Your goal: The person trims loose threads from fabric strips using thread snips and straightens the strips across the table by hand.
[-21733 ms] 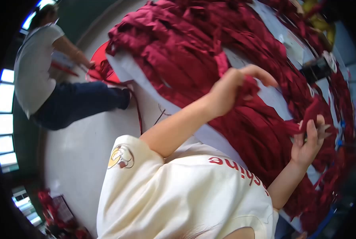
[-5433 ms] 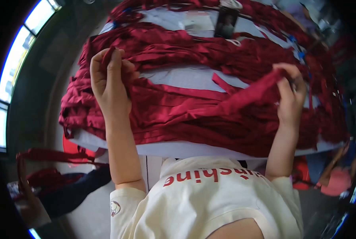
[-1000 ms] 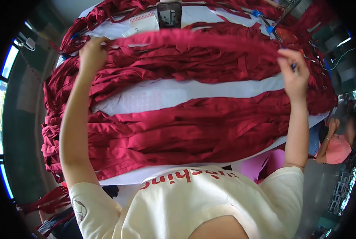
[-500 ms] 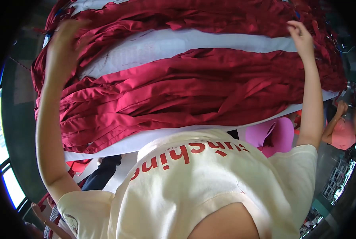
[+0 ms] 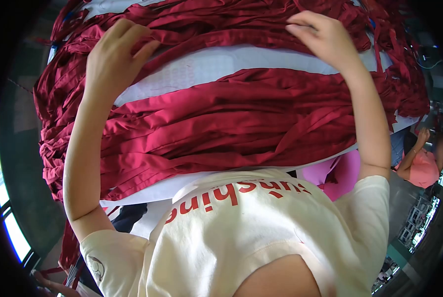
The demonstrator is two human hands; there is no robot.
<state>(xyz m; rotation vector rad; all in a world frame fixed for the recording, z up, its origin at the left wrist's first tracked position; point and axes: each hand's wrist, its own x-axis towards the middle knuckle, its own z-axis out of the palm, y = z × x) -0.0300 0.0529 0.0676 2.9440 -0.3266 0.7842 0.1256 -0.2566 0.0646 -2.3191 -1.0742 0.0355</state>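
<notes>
Long dark-red fabric strips lie in two broad bundles across a white-covered table. My left hand (image 5: 116, 55) is over the left end of the far bundle (image 5: 216, 22), its thumb apart from its bent fingers. Above the same bundle, farther right, my right hand (image 5: 323, 38) has its thumb and fingers apart, with nothing visible between them. Whether either hand's fingertips touch the cloth is hard to tell. The near bundle (image 5: 231, 119) lies in lengthwise folds between my forearms. A band of white table covering (image 5: 196, 67) shows between the bundles.
Loose strip ends gather at the table's right side (image 5: 412, 84). A pink-purple object (image 5: 342, 173) is below the near edge, by my right elbow. Another person in a coral top (image 5: 422, 168) is at the far right. A partly visible person's arm (image 5: 58, 287) is at the lower left.
Both hands have come inward over the far bundle: the left moved right, the right moved left and slightly farther away. The left hand's motion blur has cleared.
</notes>
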